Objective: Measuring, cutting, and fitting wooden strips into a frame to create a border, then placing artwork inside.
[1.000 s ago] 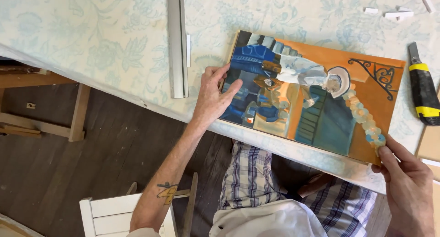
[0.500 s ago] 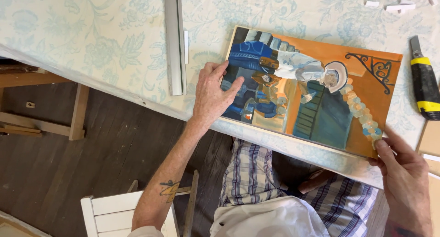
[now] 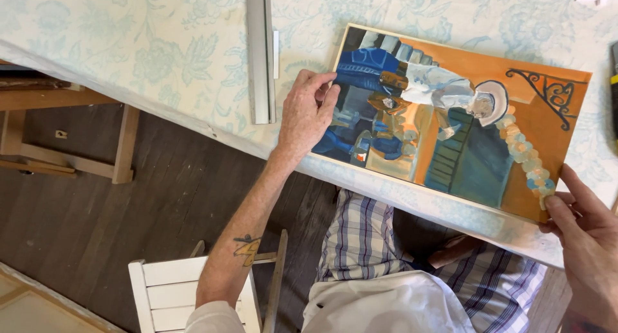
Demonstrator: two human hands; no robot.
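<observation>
- While the left hand [image 3: 308,117] lies with its fingers loosely spread and flat, their tips pressing down on the near-left corner of the painting [image 3: 450,117], it grips nothing: thumb and palm rest on the board's edge and on the cloth beside it.
- At the other end, the right hand [image 3: 582,233] pinches the painting's lower right corner, thumb on the painted face, the remaining fingers curled under the edge where they cannot be seen.
- Between the two hands, the painting lies face up on the table [image 3: 129,43], tilted across it, its long near edge running along the table's front edge; it shows orange ground, blue shapes and a pale figure with a hat.
- Judging by this two-handed hold, the step in hand looks like squaring or shifting the board on the table, the left hand steadying one end while the right steers the other.
- Any further shift would seem to call for the left fingers to ease their pressure so that the board can slide, and for care that the near edge does not tip off the table.
- Just beyond the left hand, a long grey metal strip [image 3: 259,50] lies on the pale floral tablecloth, near the painting but apart from it.
- Below the table edge show checked shorts [image 3: 360,236], a white chair [image 3: 158,294] and a dark wooden floor [image 3: 96,211].
</observation>
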